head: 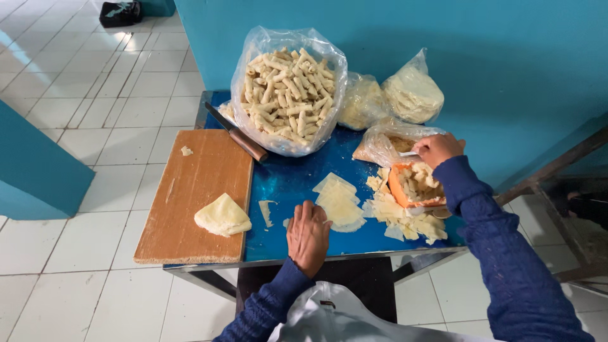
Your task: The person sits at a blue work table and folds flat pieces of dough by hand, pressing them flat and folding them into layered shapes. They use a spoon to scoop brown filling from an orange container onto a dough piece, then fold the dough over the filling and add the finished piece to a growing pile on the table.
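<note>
Left hand (308,235) laid flat, palm down and fingers loosely together, near the front edge of the blue table (288,183), holding nothing, fingertips touching the near corner of a folded pale wrapper sheet (341,204). Right hand (437,149) closed around a small utensil, its kind not discernible, above an orange tub (415,187) of chopped pale filling toward the right edge. Beside and in front of the tub, a loose heap of cut wrapper pieces (405,218). Behind the right hand, an open clear bag (386,144) with brownish contents. At the back edge, centre, a large clear bag of rolled pastry sticks (289,92); to its right, at the back right corner, two bags of stacked round wrappers (411,95). Along the left edge, a wooden cutting board (190,196) overhanging the table, bearing a folded wedge of wrappers (221,216) near its front right corner and one small scrap (186,151) near its back. Knife (237,135) with brown handle set diagonally across the board's back right corner, just beside the large bag.
</note>
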